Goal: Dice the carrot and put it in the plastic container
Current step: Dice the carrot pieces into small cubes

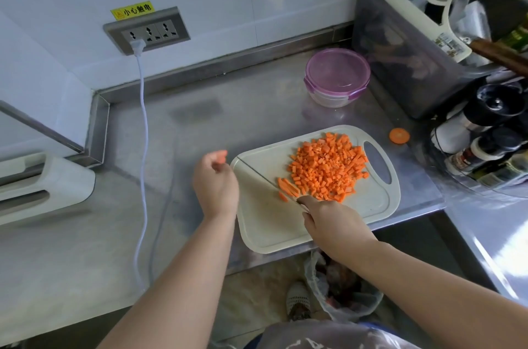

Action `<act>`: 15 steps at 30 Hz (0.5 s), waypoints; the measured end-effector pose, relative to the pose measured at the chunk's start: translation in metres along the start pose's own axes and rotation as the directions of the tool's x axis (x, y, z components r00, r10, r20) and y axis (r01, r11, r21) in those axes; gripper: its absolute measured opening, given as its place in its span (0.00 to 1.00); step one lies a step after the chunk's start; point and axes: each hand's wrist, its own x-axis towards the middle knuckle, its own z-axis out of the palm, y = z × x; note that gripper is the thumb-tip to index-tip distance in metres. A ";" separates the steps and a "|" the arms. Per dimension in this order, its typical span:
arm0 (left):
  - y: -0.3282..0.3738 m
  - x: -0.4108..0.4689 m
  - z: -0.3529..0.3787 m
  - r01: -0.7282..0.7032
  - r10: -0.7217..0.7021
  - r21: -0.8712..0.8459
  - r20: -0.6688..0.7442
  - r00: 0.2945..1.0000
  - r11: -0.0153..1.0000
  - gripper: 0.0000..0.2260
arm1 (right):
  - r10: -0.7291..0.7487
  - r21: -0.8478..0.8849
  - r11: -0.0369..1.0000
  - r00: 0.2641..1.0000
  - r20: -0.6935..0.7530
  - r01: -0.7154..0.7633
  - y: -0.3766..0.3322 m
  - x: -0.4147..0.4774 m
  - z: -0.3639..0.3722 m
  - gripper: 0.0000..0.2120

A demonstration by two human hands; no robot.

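Stainless-steel surface (200, 120), kitchen corner, white wall behind. Item: pale cutting board (271, 228) at the front edge, bearing a heap of diced carrot (328, 166) toward its handle end and a few uncut carrot strips (288, 186) just beside the heap. Item: knife (263, 177), blade lying across the board against the strips, gripped by the right hand (328, 220). Left hand (215, 180) off the board's left end, fingers curled, pinching a small carrot piece (221, 156). Item: plastic container (337, 77), purple lid on, behind the board, well apart from the heap. Step judged: last of the dicing. Next: cut remaining strips, unlatch the lid, transfer dice.
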 end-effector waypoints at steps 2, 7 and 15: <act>0.018 0.005 -0.010 -0.241 0.240 0.023 0.044 0.970 0.970 0.16 | -0.033 -0.054 0.998 0.999 -0.006 0.033 0.000 -0.002 -0.001 0.15; 0.051 -0.005 0.003 -0.788 0.250 0.354 0.814 0.525 0.503 0.19 | -0.045 -0.107 0.993 0.999 -0.002 0.045 -0.001 -0.003 -0.002 0.16; 0.046 -0.010 0.031 -0.882 0.066 0.428 0.892 0.448 0.195 0.13 | -0.054 -0.117 0.992 0.999 -0.002 0.053 -0.003 0.000 0.002 0.15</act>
